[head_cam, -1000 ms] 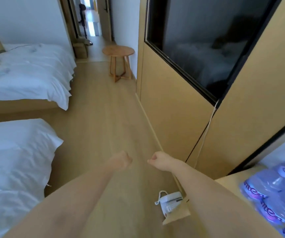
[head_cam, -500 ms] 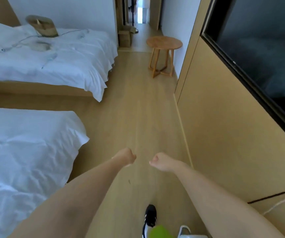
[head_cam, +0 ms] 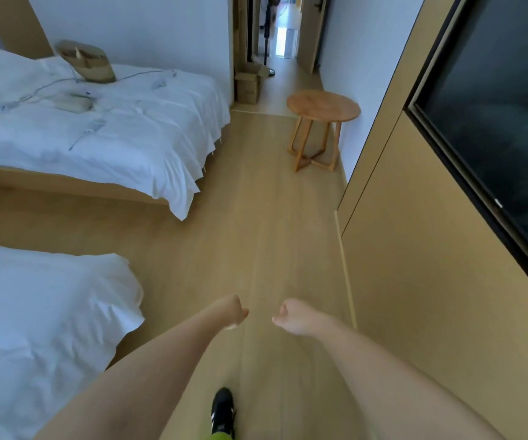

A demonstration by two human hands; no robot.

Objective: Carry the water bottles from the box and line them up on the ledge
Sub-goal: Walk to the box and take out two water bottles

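1. Left hand (head_cam: 232, 312) and right hand (head_cam: 291, 315) are curled into loose fists, holding nothing.
2. The bottles seen a second ago have left view as the person walks on.
3. Likely heading to the box (head_cam: 247, 85) for more.

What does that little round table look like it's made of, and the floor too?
The round table looks like solid wood with a warm, smooth matte finish; faint grain shows, and its legs cross. The floor looks like pale wood or laminate planks, judging by the long seams; which one is unclear.
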